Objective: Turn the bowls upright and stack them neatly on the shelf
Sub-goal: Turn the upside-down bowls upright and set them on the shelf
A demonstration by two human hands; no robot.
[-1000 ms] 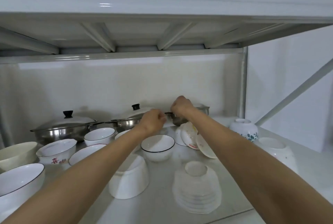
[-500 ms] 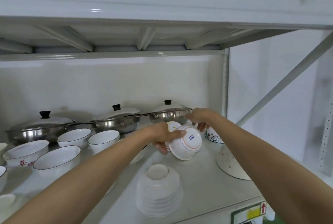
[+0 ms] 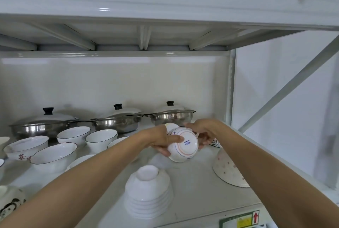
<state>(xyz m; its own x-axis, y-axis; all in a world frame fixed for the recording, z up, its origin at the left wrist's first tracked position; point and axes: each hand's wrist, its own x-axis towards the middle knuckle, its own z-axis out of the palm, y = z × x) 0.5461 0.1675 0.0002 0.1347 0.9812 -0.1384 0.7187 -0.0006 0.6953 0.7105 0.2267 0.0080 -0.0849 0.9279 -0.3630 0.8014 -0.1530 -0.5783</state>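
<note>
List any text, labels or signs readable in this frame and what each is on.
"喜": red character on the white bowl at left, partly cut off.
Blue maker's stamp on the held bowl's base: too small to read.
Red up-arrow on the shelf-edge sticker; its text is blurred.

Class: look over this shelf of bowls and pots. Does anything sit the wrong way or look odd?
Yes. The stack of white bowls at the front and the speckled bowl on the right sit upside down, while the dark-rimmed bowls stand upright.

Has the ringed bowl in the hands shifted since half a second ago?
Barely. The ringed bowl is still held just in front of the rightmost steel pot, foot toward the camera, between both hands.
</note>
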